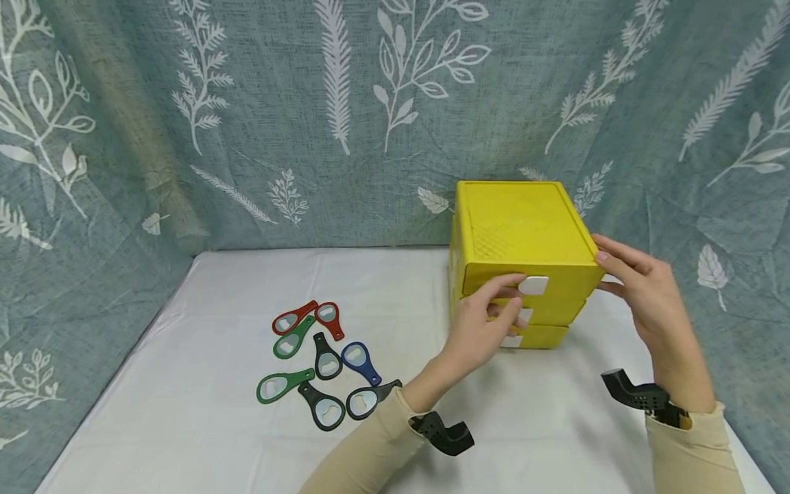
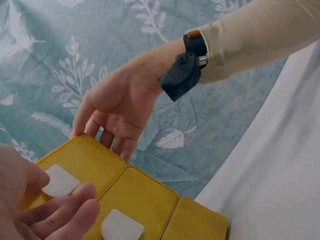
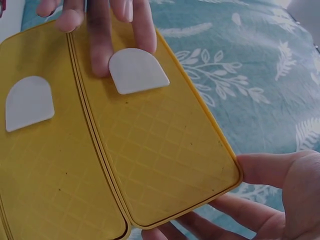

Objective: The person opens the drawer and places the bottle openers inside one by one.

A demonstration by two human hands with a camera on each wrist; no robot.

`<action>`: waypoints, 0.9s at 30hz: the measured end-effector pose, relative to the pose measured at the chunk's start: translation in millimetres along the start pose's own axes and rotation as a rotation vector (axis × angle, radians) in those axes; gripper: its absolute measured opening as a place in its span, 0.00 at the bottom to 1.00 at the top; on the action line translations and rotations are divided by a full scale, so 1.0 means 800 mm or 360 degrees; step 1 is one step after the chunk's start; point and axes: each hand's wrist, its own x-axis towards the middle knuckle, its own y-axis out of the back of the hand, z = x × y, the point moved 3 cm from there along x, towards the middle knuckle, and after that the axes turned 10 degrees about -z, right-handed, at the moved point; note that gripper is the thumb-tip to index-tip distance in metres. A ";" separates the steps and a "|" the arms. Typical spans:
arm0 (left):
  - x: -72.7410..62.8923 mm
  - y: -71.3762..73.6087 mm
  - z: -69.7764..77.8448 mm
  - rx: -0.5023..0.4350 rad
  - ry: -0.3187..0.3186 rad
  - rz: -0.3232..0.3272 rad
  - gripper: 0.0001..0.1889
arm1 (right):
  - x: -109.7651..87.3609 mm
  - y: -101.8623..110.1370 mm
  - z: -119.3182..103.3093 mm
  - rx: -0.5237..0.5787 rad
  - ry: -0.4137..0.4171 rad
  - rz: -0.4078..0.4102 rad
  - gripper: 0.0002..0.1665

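A yellow drawer box [image 1: 524, 226] with stacked drawers and white rounded handles stands on the white table. My left hand [image 1: 481, 322] is at its front, pinching the white handle [image 3: 137, 72] of the top drawer between thumb and finger; its other fingers are by the lower handles. That top drawer [image 3: 165, 130] sits flush with the box front. My right hand [image 1: 648, 295] touches the box at its upper right front corner, thumb at the top edge and relaxed fingers [image 3: 245, 210] spread along the right side.
Left of the box lie several bottle openers with ring-shaped heads: red [image 1: 328, 317], green [image 1: 284, 385], blue [image 1: 359, 360] and black [image 1: 322, 406]. My left forearm passes close to a black one [image 1: 364, 401]. A green leaf-patterned curtain [image 1: 278, 123] hangs behind the table.
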 end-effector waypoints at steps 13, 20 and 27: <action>-0.002 -0.012 -0.005 -0.0027 -0.0176 0.0204 0.13 | -0.002 0.004 0.003 -0.0052 -0.0022 -0.0021 0.33; -0.006 -0.017 -0.001 -0.0044 -0.0174 0.0248 0.11 | -0.001 0.008 0.004 0.0013 -0.0020 -0.0078 0.32; -0.014 -0.019 0.007 0.0150 -0.0143 0.0249 0.10 | -0.002 0.012 0.008 0.0022 -0.0026 -0.0099 0.31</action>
